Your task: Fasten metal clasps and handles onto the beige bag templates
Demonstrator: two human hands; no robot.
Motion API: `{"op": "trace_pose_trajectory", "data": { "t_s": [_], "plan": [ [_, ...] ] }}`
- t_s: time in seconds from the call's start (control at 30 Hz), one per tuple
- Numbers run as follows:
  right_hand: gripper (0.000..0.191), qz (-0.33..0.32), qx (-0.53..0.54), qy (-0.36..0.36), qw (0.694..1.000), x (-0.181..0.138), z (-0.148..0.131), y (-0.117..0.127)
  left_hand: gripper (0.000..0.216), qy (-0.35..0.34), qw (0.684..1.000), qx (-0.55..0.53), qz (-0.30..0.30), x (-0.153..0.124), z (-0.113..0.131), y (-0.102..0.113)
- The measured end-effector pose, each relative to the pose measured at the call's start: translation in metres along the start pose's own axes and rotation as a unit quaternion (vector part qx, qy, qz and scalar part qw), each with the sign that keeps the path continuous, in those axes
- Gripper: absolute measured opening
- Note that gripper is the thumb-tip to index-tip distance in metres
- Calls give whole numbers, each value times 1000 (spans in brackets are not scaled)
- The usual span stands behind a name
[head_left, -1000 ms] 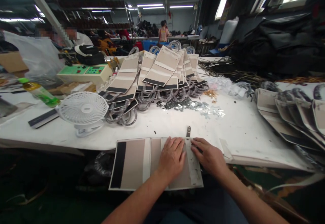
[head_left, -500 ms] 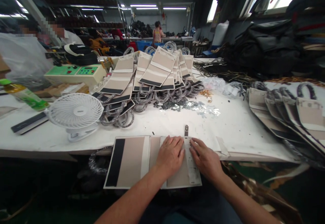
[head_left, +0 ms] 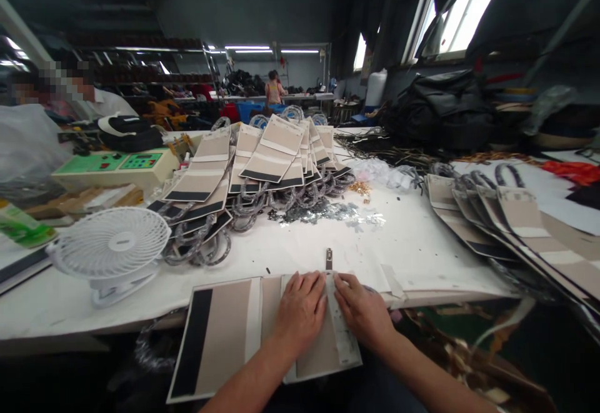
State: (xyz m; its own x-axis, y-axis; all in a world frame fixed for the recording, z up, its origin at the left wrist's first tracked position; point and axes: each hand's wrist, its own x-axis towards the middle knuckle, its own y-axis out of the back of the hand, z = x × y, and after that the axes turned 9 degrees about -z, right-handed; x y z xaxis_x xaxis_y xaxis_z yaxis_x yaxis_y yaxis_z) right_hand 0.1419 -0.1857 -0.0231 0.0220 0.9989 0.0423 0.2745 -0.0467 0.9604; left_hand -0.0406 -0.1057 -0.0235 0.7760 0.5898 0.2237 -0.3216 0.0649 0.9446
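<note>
Head, lower centre: my flat left hand (head_left: pixel 301 310) likely steadies this beige rectangular panel (head_left: pixel 229 328); right hand (head_left: pixel 363 308) bent alongside, grip unclear.

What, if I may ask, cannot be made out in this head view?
All in the head view:
Flat beige panel with a black end strip: partly hidden by the left hand and forearm; its underside faces away.
Right hand: palm hidden behind its own back.
Green-labelled plastic bottle: cut off by the left edge.
Scattered shiny silvery pieces: too small and crowded to count.
</note>
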Motion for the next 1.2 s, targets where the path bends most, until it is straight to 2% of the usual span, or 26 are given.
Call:
{"op": "trace_pose_trajectory", "data": {
  "t_s": [0.2,0.53,0.7,0.8,1.03,1.13,1.2],
  "plan": [
    [43,-11,-29,0,1000,1,-3,2,47,-1,1000,17,-12,-1,1,1],
    [42,-66,-60,-20,996,1,-22,23,45,11,1000,5,12,-6,2,2],
    [34,-67,6,4,998,4,-9,31,43,13,1000,-13,15,-9,7,9],
    [31,-86,6,16,996,9,-3,35,41,20,1000,-21,8,-9,9,10],
    [31,-59,2,16,998,7,-10,29,41,16,999,-19,32,-8,11,10],
    [31,-81,26,40,996,12,2,35,44,15,1000,-13,18,-5,8,12],
    [30,-94,48,31,994,23,21,45,46,10,1000,-15,-1,-2,5,15]
  ]
}}
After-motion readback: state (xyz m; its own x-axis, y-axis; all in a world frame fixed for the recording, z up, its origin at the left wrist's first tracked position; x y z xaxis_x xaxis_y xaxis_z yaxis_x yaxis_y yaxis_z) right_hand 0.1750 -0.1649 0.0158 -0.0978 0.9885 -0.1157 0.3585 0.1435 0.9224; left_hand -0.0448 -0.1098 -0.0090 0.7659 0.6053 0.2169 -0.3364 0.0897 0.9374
